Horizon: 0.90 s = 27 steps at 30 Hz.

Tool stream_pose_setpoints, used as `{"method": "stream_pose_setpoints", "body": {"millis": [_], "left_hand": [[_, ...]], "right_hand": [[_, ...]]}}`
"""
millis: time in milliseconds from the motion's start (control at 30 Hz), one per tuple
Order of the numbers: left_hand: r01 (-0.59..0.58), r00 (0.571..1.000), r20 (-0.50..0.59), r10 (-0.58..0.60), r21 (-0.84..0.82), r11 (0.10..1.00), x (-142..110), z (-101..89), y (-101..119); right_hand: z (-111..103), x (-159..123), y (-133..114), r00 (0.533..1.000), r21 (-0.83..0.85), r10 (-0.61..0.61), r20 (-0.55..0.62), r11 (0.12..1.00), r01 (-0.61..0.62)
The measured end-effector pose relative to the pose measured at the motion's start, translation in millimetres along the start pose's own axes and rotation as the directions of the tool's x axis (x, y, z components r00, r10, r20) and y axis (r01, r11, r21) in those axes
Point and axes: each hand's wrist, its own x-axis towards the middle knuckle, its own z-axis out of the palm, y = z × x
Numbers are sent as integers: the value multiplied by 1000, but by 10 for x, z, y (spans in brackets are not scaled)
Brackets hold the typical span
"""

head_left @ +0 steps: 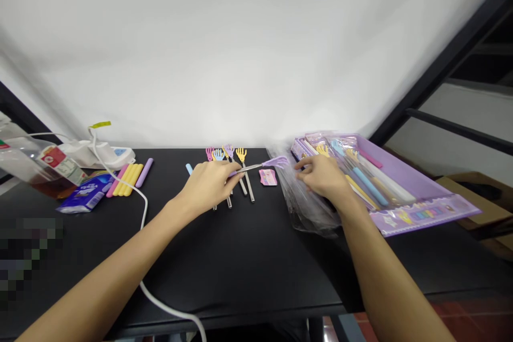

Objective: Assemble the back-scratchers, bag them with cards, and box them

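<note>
Head view shows the left hand (210, 183) pinching the purple back scratcher (276, 162) by its handle side, above the black table (240, 262), with its claw pointing toward the right hand (324, 176). For good handling, I think the pinch should be firm but light, and the claw tips should not catch the thin clear plastic bags (300, 200) just beside it. The right hand is curled over these bags; whether it grasps one, I cannot tell. The left fingers partly hide the handle, and blur makes the bag openings difficult to find.
</note>
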Motion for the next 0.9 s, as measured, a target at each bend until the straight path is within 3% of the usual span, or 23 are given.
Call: {"method": "stream_pose_setpoints", "body": {"millis": [67,100,167,233,300,367,467,567,800,900], "left_hand": [[73,997,32,-67,-307,949,8,-62,14],[122,992,74,-98,-502,856,13,-92,19],[220,975,177,-132,-824,522,20,-132,28],[281,957,264,-123,-949,143,19,-132,33],[303,941,320,-112,-942,-142,4,-100,38],[288,931,341,-129,-905,-314,-23,-63,39],[223,926,321,-196,-888,-403,-77,-40,27],[198,935,301,-186,-882,-428,-119,-31,14],[215,899,349,-263,-877,-430,-148,74,89],[228,892,371,-259,-862,-452,-146,94,144]], "right_hand": [[-48,-44,-101,993,36,-16,-115,999,21],[-72,-69,-171,982,58,-45,-184,997,56],[-107,-126,-355,938,90,-151,-312,978,188],[-110,-189,-584,881,105,-304,-364,926,363],[-68,-250,-813,851,174,-453,-265,846,505],[14,-296,-989,830,337,-552,-80,769,544],[154,-328,-1103,813,552,-569,126,721,420],[238,-331,-1086,802,640,-561,206,697,323],[300,-345,-966,731,619,-642,229,676,400],[405,-374,-986,756,576,-624,197,698,426]]}}
